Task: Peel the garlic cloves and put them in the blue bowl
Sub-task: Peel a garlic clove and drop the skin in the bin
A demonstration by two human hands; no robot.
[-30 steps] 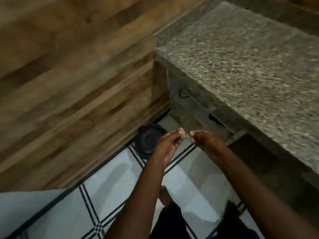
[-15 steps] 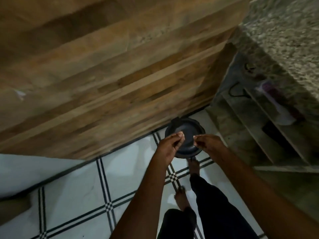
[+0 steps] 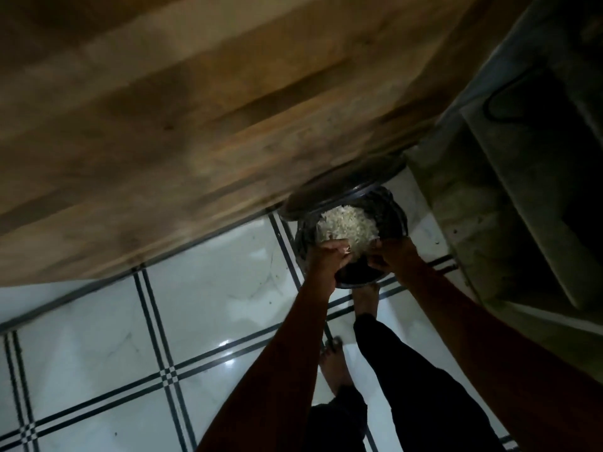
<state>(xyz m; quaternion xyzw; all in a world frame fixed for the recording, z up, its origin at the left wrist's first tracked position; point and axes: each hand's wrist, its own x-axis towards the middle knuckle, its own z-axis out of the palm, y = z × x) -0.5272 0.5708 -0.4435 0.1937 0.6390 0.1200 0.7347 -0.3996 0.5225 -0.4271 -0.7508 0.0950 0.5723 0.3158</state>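
A broad wood-grain panelled surface (image 3: 182, 119) fills the upper left of the frame, and a glossy white tiled floor with dark double lines (image 3: 107, 347) takes up the lower left. At the right edge a grey stone counter unit with a dark recess (image 3: 522, 177) is seen. Just right of centre, a round dark pedal bin with a black liner (image 3: 396, 220) stands on the floor, its dark round lid (image 3: 342, 187) tilted up against the wood surface; a heap of pale, papery scraps (image 3: 347, 228), probably garlic skins, is held inside it. The left hand (image 3: 328, 256) and the right hand (image 3: 391, 256) are held together over the near rim of the bin, fingers curled inward; what is pinched between them, if anything, cannot be made out in the dim blur. The step in hand is judged to be waste disposal, peelings being shed into the bin, not peeling itself. Neither the garlic cloves nor the blue bowl is seen anywhere in the frame. The next move would call for the fingers to be rubbed free of clinging skins above the opening.
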